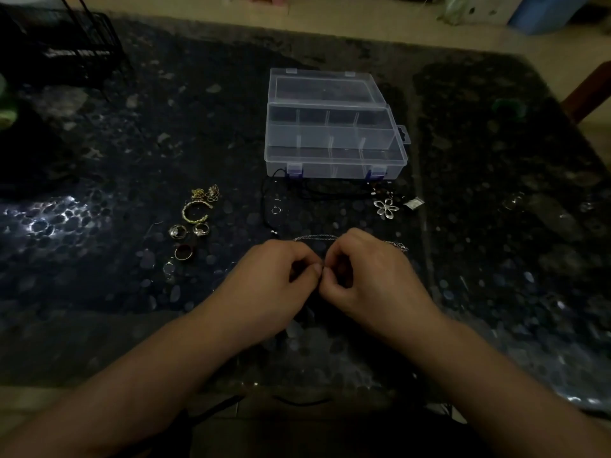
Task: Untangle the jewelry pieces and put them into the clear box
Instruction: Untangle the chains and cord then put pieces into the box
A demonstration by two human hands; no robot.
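My left hand (pixel 277 279) and my right hand (pixel 367 276) meet fingertip to fingertip at the table's middle, both pinching a thin silver chain (pixel 315 238) that loops out behind them and ends in a clasp (pixel 401 247) at the right. The clear box (pixel 334 160) stands open beyond them, its lid tilted back and its compartments bare. Left of my hands lie a gold bangle (pixel 195 211), a small gold tangle (pixel 206 193) and several rings (pixel 185 239). A silver flower pendant (pixel 386 208) on a black cord (pixel 317 190) lies in front of the box.
The table (pixel 99 180) is dark and pebble-patterned under dim light. A black wire rack (pixel 82 47) stands at the back left. A green object (pixel 507 105) sits at the right, and a blue container (pixel 542 11) is on the floor beyond.
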